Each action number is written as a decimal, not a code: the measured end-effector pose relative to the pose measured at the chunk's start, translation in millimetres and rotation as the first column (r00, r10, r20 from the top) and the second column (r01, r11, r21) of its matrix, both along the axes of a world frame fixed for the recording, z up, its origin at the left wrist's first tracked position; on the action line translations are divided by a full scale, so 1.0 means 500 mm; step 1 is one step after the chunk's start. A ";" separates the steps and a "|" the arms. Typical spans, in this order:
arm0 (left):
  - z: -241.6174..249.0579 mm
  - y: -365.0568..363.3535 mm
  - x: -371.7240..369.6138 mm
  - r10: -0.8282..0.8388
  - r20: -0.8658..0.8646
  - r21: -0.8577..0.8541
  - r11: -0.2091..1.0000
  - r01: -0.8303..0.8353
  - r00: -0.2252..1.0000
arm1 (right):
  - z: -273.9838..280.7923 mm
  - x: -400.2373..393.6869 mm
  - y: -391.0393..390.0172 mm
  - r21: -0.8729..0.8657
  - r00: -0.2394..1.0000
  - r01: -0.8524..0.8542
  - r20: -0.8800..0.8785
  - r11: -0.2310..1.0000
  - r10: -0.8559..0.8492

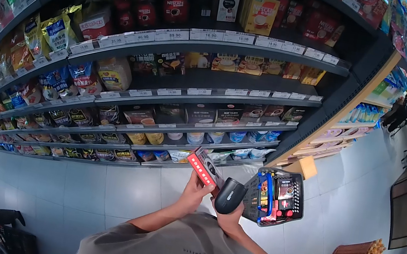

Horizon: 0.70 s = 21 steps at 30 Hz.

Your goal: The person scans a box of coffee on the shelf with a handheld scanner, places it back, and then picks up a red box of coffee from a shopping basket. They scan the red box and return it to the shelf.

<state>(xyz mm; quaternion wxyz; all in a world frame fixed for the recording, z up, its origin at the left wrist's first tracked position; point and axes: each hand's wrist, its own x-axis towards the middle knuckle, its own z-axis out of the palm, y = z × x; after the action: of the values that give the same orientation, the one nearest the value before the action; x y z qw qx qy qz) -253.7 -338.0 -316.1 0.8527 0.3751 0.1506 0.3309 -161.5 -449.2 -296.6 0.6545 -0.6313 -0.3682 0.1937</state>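
Box (200, 172) and scanner (229, 199) close together, one to each hand

The step in hand looks like lining the two up; the left hand (194, 193) is closed round the lower part of the red-edged box, which is tilted in front of the shelves (254, 83); the right hand (229, 216) is wrapped round the black scanner, its fingers partly hidden behind it. The hands are near each other — whether box and scanner touch, I cannot tell; any move from here would seem to call for a steady box and an unblocked scanner face. Basket (299, 205) with a blue handle (271, 193) stands just beside the right hand — packs lie inside it.
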 end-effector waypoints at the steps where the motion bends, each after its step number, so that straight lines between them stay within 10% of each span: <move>1: -0.003 0.001 -0.005 0.016 -0.052 0.000 1.000 -0.016 0.999 | 0.015 -0.011 0.007 0.084 0.999 0.039 0.024 0.996 -0.041; 21: -0.003 0.052 0.019 0.222 -0.001 -0.151 0.964 -0.220 0.975 | -0.002 0.087 0.082 -0.144 0.958 -0.050 -0.287 0.988 0.006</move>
<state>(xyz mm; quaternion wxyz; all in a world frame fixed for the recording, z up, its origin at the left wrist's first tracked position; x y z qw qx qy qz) -244.1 -312.1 -317.8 0.8375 0.2879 0.2090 0.4146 -117.9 -408.0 -297.5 0.6487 -0.6388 -0.2632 0.3191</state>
